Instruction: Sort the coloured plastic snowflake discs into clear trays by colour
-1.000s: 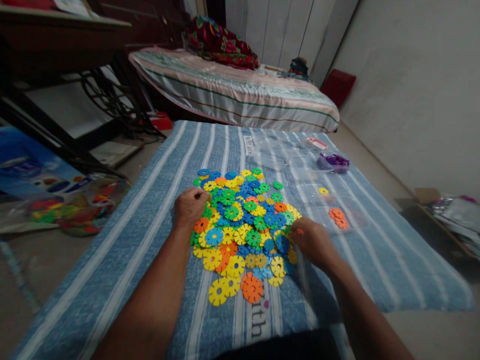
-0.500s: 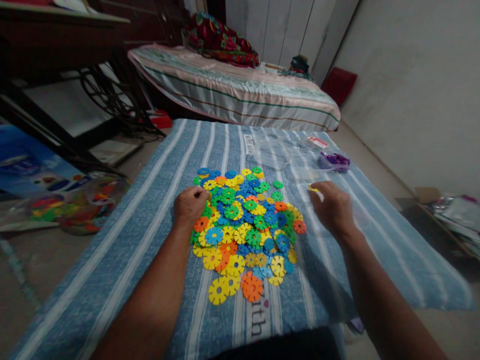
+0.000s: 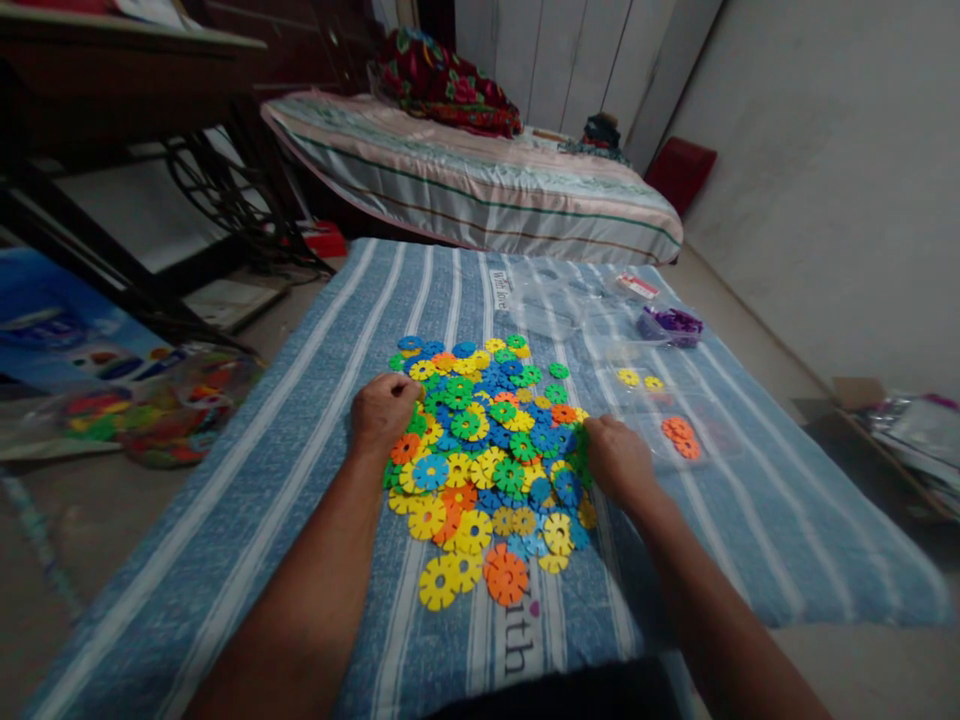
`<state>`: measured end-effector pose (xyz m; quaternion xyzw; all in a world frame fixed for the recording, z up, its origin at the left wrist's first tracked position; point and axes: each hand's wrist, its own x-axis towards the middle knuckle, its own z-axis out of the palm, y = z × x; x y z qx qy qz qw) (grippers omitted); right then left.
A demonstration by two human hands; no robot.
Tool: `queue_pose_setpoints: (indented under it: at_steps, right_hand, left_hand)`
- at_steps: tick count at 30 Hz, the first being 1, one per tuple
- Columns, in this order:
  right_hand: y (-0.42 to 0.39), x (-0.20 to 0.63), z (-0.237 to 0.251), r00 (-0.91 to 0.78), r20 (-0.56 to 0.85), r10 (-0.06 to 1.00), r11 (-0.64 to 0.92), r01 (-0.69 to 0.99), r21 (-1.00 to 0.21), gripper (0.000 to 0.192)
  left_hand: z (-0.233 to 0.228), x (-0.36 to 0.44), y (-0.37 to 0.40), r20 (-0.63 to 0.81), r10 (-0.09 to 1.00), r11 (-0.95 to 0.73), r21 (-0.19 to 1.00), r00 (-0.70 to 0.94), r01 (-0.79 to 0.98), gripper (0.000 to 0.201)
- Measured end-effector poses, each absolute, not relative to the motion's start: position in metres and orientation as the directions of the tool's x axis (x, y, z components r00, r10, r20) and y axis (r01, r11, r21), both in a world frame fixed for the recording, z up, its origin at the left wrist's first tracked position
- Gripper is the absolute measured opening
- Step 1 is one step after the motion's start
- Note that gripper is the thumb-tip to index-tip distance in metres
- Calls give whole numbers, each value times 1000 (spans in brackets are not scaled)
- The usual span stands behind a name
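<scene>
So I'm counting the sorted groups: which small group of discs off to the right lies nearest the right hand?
The orange discs, just beyond the right hand; the yellow pair lies farther back.

Both hands lowered, left hand [image 3: 384, 410] fisted — right hand [image 3: 616, 458] curled, palm-down

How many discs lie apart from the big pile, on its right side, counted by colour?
Yellow discs: 2
Orange discs: about 3, overlapping
Purple pieces: too small to count
Total: about 5 countable
</scene>
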<state>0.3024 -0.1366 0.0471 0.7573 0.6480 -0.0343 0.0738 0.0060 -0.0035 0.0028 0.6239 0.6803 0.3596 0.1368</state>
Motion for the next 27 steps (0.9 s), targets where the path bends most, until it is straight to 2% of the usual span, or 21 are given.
queue_pose_setpoints:
  at_steps: [14,20,23,27]
  right_hand:
    - [-133,305,46,198,-144,970,-203,979,-17,27]
    - [-133,314,34,249,-46,967,-253,948,-193,28]
    - [-134,316,35,226,-11,974,-219,932,-290,26]
    - [-137,319,40,194,13,981,-162,854,-494,26]
  left_hand:
    - [-1,5,-1,275,947,-60,665,-168,745,20]
    - [0,5,-1,269,946,-47,664,-180,746,19]
    - [1,5,-2,263,948,-41,663,-181,747,19]
    - [2,6,-4,270,946,-51,670,-179,740,19]
